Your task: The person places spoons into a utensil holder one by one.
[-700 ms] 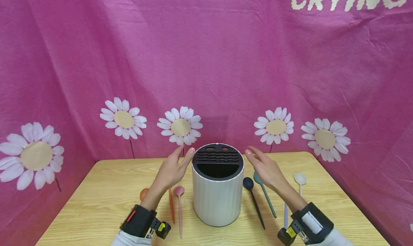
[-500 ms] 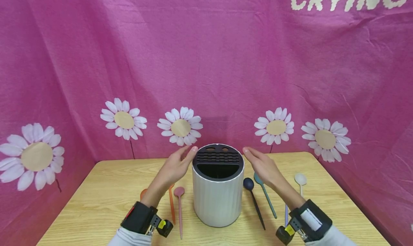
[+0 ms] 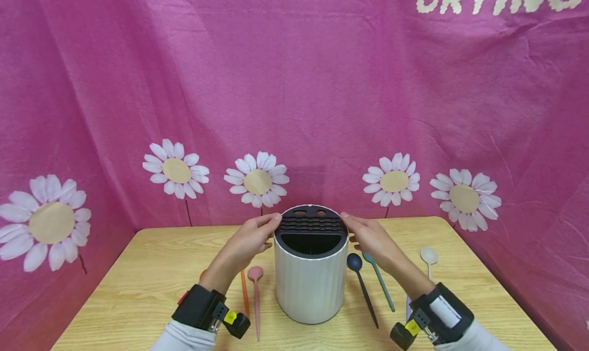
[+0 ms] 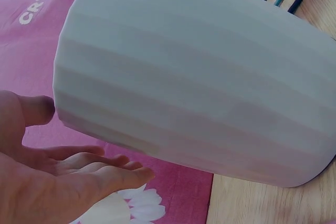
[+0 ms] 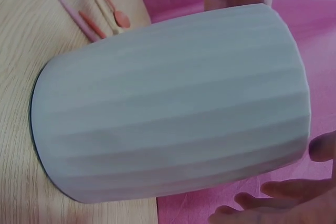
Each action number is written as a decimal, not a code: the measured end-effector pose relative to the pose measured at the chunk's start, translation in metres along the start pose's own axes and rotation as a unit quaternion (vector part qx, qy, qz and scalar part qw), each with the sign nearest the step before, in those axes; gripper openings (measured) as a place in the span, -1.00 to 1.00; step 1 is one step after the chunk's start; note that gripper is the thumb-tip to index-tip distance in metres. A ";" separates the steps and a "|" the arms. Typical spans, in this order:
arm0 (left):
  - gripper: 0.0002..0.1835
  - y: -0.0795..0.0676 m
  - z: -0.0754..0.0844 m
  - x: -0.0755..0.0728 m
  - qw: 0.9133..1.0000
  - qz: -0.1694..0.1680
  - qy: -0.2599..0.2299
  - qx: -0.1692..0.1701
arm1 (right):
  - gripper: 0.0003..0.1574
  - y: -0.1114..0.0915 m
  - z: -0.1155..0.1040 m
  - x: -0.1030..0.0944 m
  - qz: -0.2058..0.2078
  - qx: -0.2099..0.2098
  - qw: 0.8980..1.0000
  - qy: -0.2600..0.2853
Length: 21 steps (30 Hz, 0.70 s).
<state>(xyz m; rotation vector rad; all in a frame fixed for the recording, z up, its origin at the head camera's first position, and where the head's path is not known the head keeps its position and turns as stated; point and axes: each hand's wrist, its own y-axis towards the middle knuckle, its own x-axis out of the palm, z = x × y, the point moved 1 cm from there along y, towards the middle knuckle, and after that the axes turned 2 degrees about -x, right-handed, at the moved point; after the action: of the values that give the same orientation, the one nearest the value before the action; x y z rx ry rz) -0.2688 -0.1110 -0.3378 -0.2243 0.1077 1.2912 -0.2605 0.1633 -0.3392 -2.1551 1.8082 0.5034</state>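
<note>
A white ribbed utensil holder (image 3: 310,289) with a black compartmented top (image 3: 311,246) stands upright on the wooden table. My left hand (image 3: 248,238) is at its left side, thumb tip right at the rim. In the left wrist view the fingers (image 4: 100,174) stretch out beside the ribbed wall with a gap showing. On the other side my right hand (image 3: 372,238) mirrors this, its thumb at the right rim. The right wrist view shows relaxed fingers (image 5: 273,200) alongside the wall. Neither hand grips anything.
Right of the holder lie a dark blue spoon (image 3: 355,262), a teal spoon (image 3: 379,279) and a cream spoon (image 3: 429,256). A pink spoon (image 3: 255,274) and an orange utensil (image 3: 245,295) lie left. A pink cloth (image 3: 313,95) hangs behind the table (image 3: 152,269).
Both hands have moved inward to the holder, and their thumbs have come to its rim from either side. The holder and spoons have stayed put.
</note>
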 end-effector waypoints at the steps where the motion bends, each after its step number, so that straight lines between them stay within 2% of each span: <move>1: -0.41 0.000 0.000 0.001 1.000 -0.002 0.001 -0.001 | -0.24 0.000 -0.001 0.000 0.000 0.000 1.000 0.001; 13: -0.52 0.001 0.001 0.001 1.000 -0.015 0.012 -0.006 | -0.36 0.002 -0.007 0.003 0.020 0.029 0.998 0.042; 21: -0.55 0.003 0.003 -0.002 0.999 -0.032 0.011 -0.002 | -0.40 0.005 -0.007 0.002 0.013 0.030 0.997 0.065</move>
<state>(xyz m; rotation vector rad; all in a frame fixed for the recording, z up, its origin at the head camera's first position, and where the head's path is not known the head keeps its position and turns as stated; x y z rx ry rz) -0.2726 -0.1115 -0.3344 -0.2428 0.1159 1.2263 -0.2648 0.1579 -0.3333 -2.1721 1.8951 0.3165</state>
